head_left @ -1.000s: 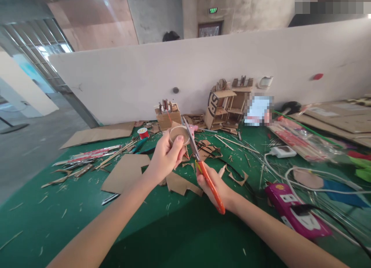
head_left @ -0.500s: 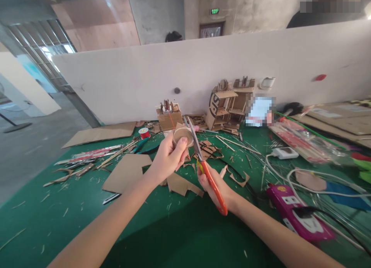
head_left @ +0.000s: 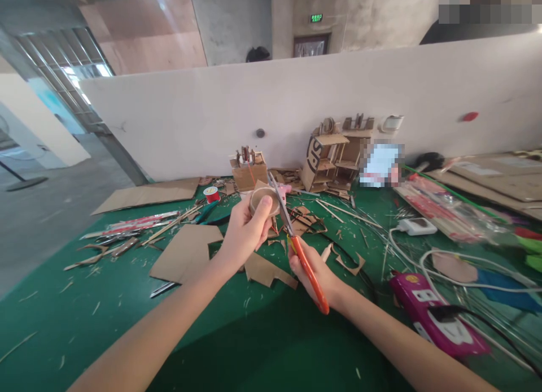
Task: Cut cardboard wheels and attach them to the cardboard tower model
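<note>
My left hand (head_left: 244, 230) is closed on a round cardboard piece (head_left: 263, 200), held up above the green table (head_left: 127, 318). My right hand (head_left: 315, 270) grips orange-handled scissors (head_left: 301, 253); their blades point up and away and meet the right edge of the cardboard round. Flat cardboard offcuts (head_left: 186, 256) lie on the table just below and left of my hands.
A white partition (head_left: 296, 104) runs along the table's back. Against it stand a small cardboard box of tools (head_left: 249, 171) and a cardboard shelf model (head_left: 328, 155). A purple power strip (head_left: 436, 318) with cables lies at right, a red spool (head_left: 210, 194) at back left, sticks and scraps all around.
Both hands keep their grips. The round piece has turned slightly in my left hand and the scissors have shifted a little along its edge.
</note>
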### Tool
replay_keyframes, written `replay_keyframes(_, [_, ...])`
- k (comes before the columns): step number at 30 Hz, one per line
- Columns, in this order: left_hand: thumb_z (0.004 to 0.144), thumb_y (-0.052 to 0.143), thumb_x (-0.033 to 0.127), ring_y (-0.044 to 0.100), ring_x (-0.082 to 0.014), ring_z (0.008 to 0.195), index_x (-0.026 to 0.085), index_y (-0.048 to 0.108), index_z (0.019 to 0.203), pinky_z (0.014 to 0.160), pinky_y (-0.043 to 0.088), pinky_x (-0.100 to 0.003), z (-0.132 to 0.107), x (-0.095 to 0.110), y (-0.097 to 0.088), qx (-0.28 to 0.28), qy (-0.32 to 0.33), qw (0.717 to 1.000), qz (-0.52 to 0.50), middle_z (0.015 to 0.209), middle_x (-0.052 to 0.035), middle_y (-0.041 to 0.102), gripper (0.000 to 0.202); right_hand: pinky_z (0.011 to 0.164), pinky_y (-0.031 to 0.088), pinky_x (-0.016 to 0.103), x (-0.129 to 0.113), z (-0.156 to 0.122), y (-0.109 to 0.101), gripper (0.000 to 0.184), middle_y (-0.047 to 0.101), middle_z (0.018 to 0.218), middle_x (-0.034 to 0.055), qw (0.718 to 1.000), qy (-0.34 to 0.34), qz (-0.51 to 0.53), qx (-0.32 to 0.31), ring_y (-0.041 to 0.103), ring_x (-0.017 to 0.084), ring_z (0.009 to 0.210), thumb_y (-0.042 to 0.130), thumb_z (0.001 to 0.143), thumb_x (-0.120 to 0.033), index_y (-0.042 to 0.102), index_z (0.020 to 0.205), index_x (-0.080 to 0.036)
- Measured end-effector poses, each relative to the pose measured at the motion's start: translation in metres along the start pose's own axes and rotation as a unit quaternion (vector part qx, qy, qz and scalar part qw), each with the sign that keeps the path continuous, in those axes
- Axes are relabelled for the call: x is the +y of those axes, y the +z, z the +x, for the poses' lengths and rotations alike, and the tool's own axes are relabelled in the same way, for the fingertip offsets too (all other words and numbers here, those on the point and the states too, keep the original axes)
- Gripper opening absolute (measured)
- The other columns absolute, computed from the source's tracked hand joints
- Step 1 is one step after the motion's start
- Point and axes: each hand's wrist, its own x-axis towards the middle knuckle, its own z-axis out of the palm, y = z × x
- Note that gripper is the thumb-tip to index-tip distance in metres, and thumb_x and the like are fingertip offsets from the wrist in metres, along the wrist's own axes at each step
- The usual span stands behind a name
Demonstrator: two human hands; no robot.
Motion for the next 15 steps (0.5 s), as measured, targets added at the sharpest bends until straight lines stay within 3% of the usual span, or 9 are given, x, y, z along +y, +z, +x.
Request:
replay_keyframes(3, [0.090,0.052,0.048,0.029,-0.0028,0.028,0.021,0.043,0.074,0.028,0.022,-0.015,0.001,0.000,0.001,0.007,-0.001,1.000,-0.009,0.042,0.0108,0.036,0.033,0.048,0.032,0.025,-0.001,-0.002,-0.001,0.045,0.040,0.066,-0.0043,0.999,0.005,0.039,-0.019,0.035,0.010,0.054,0.039,0.088,-0.067,0.032,0.079,-0.023])
replay_keyframes(8, [0.091,0.052,0.045,0.030,-0.0032,0.032,0.020,0.046,0.078,0.031,0.022,-0.015,0.004,0.002,-0.004,-0.040,0.003,0.999,-0.003,0.046,0.0107,0.032,0.029,0.046,0.036,0.024,0.000,-0.007,-0.002,0.045,0.041,0.067,-0.0043,0.989,0.026,0.131,-0.056,0.039,0.010,0.053,0.042,0.088,-0.068,0.033,0.085,-0.024])
replay_keyframes(15, [0.092,0.050,0.044,0.030,-0.0033,0.034,0.020,0.045,0.079,0.033,0.022,-0.016,0.006,0.000,-0.010,-0.062,0.004,0.998,0.015,0.048,0.0104,0.031,0.028,0.043,0.028,0.021,0.008,-0.003,-0.004,0.047,0.034,0.063,-0.0068,0.995,0.030,0.080,-0.051,0.029,0.008,0.049,0.041,0.087,-0.069,0.037,0.082,-0.022])
